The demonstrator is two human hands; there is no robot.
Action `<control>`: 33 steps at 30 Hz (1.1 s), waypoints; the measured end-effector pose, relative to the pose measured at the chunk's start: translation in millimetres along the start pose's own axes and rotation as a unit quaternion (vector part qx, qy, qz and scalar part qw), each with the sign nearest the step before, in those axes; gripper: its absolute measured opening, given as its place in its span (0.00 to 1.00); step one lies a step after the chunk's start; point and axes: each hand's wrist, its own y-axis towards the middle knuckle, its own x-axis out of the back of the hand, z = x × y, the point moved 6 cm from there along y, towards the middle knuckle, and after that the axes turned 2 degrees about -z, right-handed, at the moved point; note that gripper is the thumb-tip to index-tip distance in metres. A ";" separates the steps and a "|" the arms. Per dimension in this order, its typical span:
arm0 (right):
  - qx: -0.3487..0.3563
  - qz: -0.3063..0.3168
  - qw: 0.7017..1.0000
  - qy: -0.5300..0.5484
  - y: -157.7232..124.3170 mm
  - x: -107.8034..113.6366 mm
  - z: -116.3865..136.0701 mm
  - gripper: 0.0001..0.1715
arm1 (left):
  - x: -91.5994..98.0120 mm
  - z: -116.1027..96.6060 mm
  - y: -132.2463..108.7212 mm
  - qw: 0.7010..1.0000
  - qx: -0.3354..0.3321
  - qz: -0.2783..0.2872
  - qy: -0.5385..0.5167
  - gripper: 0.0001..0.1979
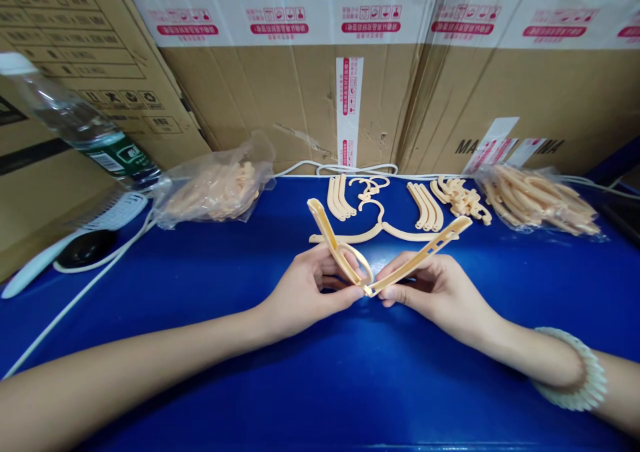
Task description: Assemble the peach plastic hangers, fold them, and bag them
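Observation:
Between my hands is a beige plastic folding clothes hanger (425,255), its two arms raised in a V and their hollow sides showing. My left hand (305,289) is closed around the left arm (326,229) near the joint, where the curved hook (367,263) also shows. Thumb and fingers of my right hand (443,292) pinch the lower end of the right arm. The two inner ends meet at the middle; whether they are locked together I cannot tell. Just beyond, another hanger (345,237) lies spread out with its hook pointing away from me.
Loose hanger arms lie in a left group (340,199) and a right group (424,207), with hooks (370,187) and small parts (457,195) nearby. Plastic bags of parts (215,185) (540,199) flank them. A bottle (107,142), hairbrush (115,212) and cable (80,295) are left. Cardboard boxes (270,99) stand behind.

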 end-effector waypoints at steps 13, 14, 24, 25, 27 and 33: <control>-0.006 -0.029 1.000 0.001 -2.7 -2.3 -2.4 0.11 | 5.4 5.7 0.9 0.998 0.010 -0.037 -0.039 0.14; -0.008 -0.032 0.999 -0.001 -2.2 -1.4 -2.0 0.12 | 5.7 5.4 0.8 0.998 0.012 -0.039 -0.040 0.14; 0.082 0.018 0.989 -0.124 9.3 54.6 47.8 0.11 | 28.7 -1.8 6.5 0.990 0.005 -0.107 -0.089 0.13; 0.104 0.025 0.979 -0.174 8.9 63.8 51.9 0.10 | 30.7 -0.8 7.4 0.988 0.010 -0.114 -0.102 0.14; 0.154 0.027 0.948 -0.276 6.5 81.2 56.8 0.08 | 33.2 0.8 9.2 0.986 0.016 -0.119 -0.116 0.14; 0.232 0.034 0.851 -0.470 1.6 109.3 53.4 0.08 | 41.6 -2.0 15.0 0.989 -0.017 -0.118 -0.083 0.14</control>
